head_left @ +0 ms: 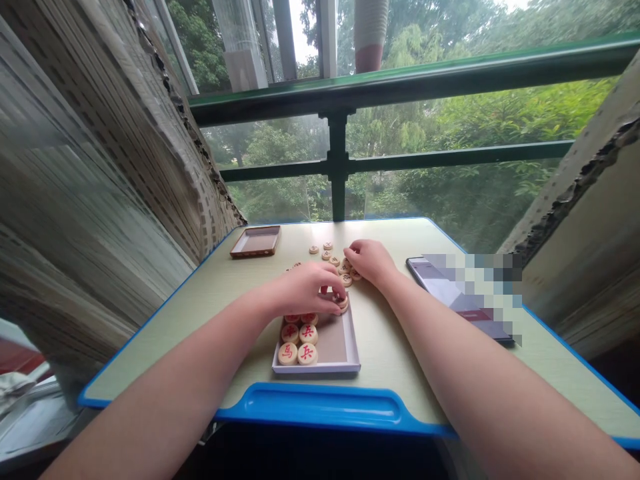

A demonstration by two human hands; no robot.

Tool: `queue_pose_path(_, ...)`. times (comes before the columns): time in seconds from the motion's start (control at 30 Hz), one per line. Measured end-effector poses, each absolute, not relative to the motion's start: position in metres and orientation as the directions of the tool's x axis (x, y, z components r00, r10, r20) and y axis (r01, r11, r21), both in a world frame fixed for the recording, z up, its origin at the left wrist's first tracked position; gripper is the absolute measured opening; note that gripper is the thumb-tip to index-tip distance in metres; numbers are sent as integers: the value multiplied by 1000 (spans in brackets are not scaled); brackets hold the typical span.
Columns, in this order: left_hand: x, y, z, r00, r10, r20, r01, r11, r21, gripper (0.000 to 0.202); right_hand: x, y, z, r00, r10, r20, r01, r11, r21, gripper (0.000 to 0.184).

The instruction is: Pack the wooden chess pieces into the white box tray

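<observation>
My left hand (320,283) reaches over the far part of a shallow white-edged box (353,343). Its thumb and fingers are closed on a round wooden Chinese chess piece (343,304) at the box's far right corner. Inside, along the left, lie pieces with red characters, among them a horse piece (288,353) and a soldier piece (307,354); the left hand hides others. My right hand (371,261) is beyond the box, fingers curled down over loose pieces (346,280) on the table. Whether it grips one is hidden.
A brown-edged box lid (256,241) lies at the table's far left. To the right of my right forearm is a tablet or large phone (445,293), partly pixelated. The table (185,320) has a blue rim with a front groove (325,405). Curtains, a green railing and window stand around it.
</observation>
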State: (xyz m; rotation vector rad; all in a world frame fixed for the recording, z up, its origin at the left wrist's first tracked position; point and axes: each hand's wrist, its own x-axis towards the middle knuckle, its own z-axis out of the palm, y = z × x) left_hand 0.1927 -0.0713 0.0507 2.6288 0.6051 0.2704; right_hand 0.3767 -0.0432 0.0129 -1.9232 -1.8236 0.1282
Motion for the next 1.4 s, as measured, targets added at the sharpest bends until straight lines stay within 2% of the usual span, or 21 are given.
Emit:
queue_pose_path(0.33, 191, -69, 47, 881, 457, 120, 403, -859, 316, 25, 376, -43, 14, 95, 964, 247, 915, 13, -403, 29)
queue_pose_path(0.63, 191, -68, 44, 883, 448, 141, 394, -870, 298, 21, 375, -43, 14, 105, 964, 245, 913, 5, -408, 28)
queue_pose_path(0.83, 188, -70, 46, 873, 475, 113, 420, -848, 323, 43, 376, -43, 14, 102, 966, 236, 912, 4, -411, 28)
queue_pose_path(0.93, 188, -73, 51, 863, 491, 119, 434, -841, 322, 39, 376, -43, 14, 108, 967, 230, 913, -5, -408, 28)
queue_pose_path(1.07, 189, -73, 54, 844, 519, 136, 475, -840, 263, 32, 375, -43, 15, 115, 968, 223, 915, -16, -404, 28)
queue_pose_path(1.4, 190, -74, 53, 863, 490, 125, 457, -861, 222, 25, 375, -43, 14, 103, 965, 240, 916, 2, -400, 28)
